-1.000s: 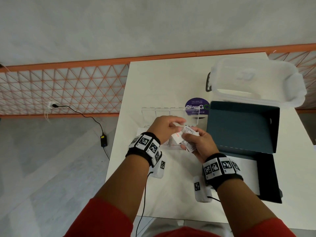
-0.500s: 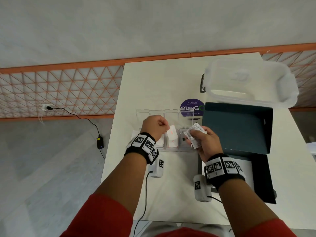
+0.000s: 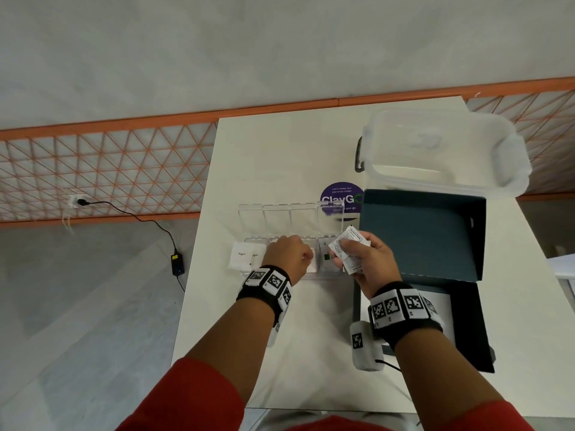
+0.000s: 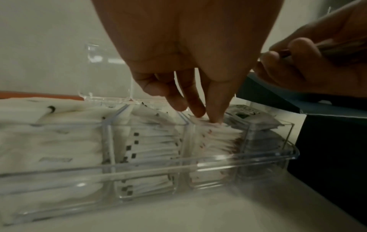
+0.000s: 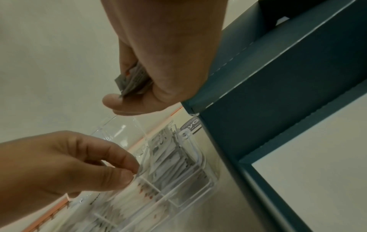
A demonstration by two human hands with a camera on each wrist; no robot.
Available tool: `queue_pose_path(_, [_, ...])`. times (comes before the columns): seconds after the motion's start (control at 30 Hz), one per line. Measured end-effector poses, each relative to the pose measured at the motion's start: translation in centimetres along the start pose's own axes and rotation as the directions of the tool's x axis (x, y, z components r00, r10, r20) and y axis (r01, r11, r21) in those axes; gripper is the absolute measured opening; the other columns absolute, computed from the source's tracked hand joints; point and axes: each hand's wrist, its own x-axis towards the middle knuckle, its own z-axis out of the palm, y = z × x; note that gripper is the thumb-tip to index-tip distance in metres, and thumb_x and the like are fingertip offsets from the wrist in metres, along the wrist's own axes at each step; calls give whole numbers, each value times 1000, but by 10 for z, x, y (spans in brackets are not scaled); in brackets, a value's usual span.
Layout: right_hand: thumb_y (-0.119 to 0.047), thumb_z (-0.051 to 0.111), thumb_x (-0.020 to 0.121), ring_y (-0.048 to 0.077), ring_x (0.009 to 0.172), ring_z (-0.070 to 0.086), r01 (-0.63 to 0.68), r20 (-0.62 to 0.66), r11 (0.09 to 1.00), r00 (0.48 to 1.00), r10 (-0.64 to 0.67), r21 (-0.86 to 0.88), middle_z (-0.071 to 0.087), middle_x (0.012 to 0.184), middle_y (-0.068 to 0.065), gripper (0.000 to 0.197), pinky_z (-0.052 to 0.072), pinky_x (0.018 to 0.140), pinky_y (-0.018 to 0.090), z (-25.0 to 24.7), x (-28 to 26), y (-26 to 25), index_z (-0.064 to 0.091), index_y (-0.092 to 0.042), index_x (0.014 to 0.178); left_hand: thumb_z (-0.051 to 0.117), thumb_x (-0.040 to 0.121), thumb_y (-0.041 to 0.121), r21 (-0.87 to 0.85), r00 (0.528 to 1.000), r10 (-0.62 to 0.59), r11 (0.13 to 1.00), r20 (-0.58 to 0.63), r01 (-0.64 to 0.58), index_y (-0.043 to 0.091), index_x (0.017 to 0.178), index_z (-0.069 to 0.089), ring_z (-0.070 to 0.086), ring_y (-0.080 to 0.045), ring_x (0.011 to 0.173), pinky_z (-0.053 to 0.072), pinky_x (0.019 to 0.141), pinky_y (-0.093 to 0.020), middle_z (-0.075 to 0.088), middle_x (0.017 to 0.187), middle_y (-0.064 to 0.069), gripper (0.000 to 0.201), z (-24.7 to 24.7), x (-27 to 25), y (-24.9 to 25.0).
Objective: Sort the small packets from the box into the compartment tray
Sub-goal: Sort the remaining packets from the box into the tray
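Note:
A clear compartment tray with its lid up stands on the table, and several compartments hold upright packets. My left hand reaches down into the third compartment from the left. Its thumb and fingertips pinch the top edge of a white, red-marked packet among the stacked ones. My right hand hovers over the tray's right end and grips a small bundle of grey-white packets, also seen in the right wrist view. The dark teal box lies open just to the right.
White sugar packets fill the tray's left end. A clear plastic tub stands behind the box, and a purple round sticker lies behind the tray. The table's left edge is close to the tray. A cable runs over the floor.
My left hand took a red-marked packet from the right hand's bundle, carried it left and has now lowered it into the third compartment. The right hand drew back to the right with the bundle.

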Motion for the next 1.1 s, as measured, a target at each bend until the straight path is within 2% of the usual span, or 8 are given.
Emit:
queue_pose_path(0.1, [1,64,90,33,73,71,-11,50,1000,999,10,14,71,93,26,16,57,54,31,3,-1,0,63,-3,105,57,92,22,17,1000,-2,1000,0,2,27,102,74,56,-24,100,46,88,-37,61,108,-1,20,-4,-1,5])
queue_pose_path(0.2, [-5,57,93,36,80,70,-32,86,999,996,32,-1,71,93,25,20,57,57,33,5,-1,-2,62,-1,111,58,88,18,-247,995,-70,968,-73,50,22,101,71,58,-15,93,48,85,-32,60,104,1,18,-16,-4,6])
queue_pose_path(0.33, [-5,57,93,30,68,69,-45,196,999,980,48,-19,71,90,24,19,54,51,30,8,-3,1,64,0,109,70,79,39,-651,986,-158,755,-56,84,35,93,64,59,2,69,48,64,-12,64,83,13,16,-38,-12,15])
queue_pose_path(0.5, [-2,62,91,28,66,68,-45,220,996,974,62,-81,70,87,22,11,56,53,31,20,-2,9,65,0,102,82,70,24,-700,974,-224,699,-18,148,26,86,63,60,-2,61,45,58,-14,64,71,8,24,-39,-18,18])
queue_pose_path(0.67, [2,63,90,29,66,68,-50,139,993,988,64,-108,69,88,19,10,55,54,31,24,-1,17,65,-1,98,71,74,15,-695,943,-319,699,-94,167,27,73,57,53,-5,60,43,59,-19,57,68,9,19,-34,-31,11])
queue_pose_path(0.83, [-8,66,91,26,63,66,-37,208,995,976,56,-94,72,90,20,10,53,53,30,30,-7,20,70,-2,98,66,75,14,-638,965,-229,764,-131,95,21,72,49,63,-19,74,52,66,-35,57,89,0,20,-33,-38,21])
queue_pose_path(0.97, [-7,68,89,24,61,64,-21,206,992,978,47,-126,70,85,18,3,52,51,30,27,-8,17,70,-9,91,74,74,34,-629,988,-151,771,-24,102,31,75,57,53,2,71,38,61,-19,60,83,13,17,-32,-37,20])
queue_pose_path(1.1, [-2,69,88,28,79,68,-33,151,988,987,55,-149,72,94,16,13,61,65,36,16,-6,17,69,-10,98,70,78,16,-688,983,-181,717,-28,113,33,75,68,57,9,62,41,61,-11,63,67,24,17,-30,-34,13])
